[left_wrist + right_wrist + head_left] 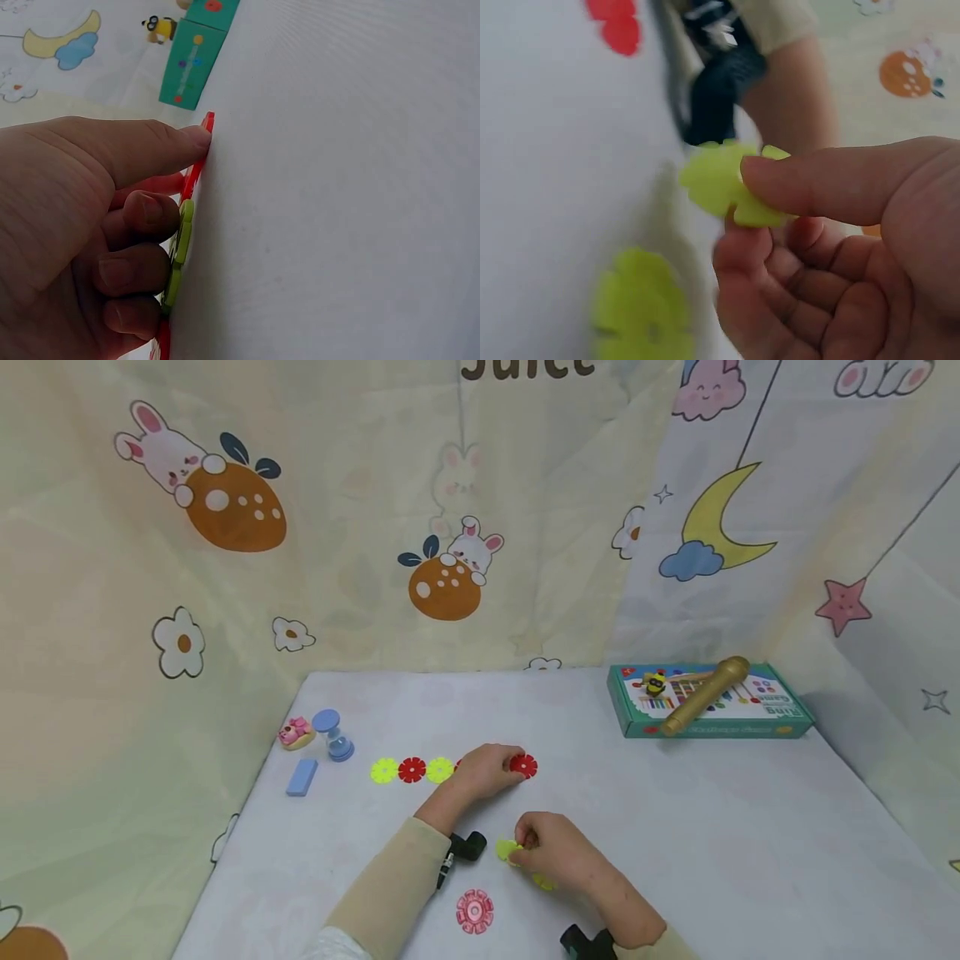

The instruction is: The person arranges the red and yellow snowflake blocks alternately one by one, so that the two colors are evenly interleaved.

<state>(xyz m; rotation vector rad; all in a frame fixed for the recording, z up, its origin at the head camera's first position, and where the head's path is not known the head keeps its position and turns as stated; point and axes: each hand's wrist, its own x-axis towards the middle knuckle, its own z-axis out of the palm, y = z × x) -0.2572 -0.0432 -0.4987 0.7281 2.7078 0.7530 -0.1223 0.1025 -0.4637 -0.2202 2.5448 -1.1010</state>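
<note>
In the head view my left hand pinches a red flower-shaped disc lying at the right end of a row. That row alternates yellow and red discs; the hand hides part of it. The left wrist view shows the thumb against the red disc's edge, with curled fingers beside a yellow-green disc. Between thumb and finger, my right hand holds a yellow disc above the table. Below it lies another yellow disc, partly covered by the hand in the head view.
A red disc lies near the front. At left stand a blue hourglass, a blue block and a pink figurine. A green box at back right bears a gold microphone-shaped stick and a small bee figure.
</note>
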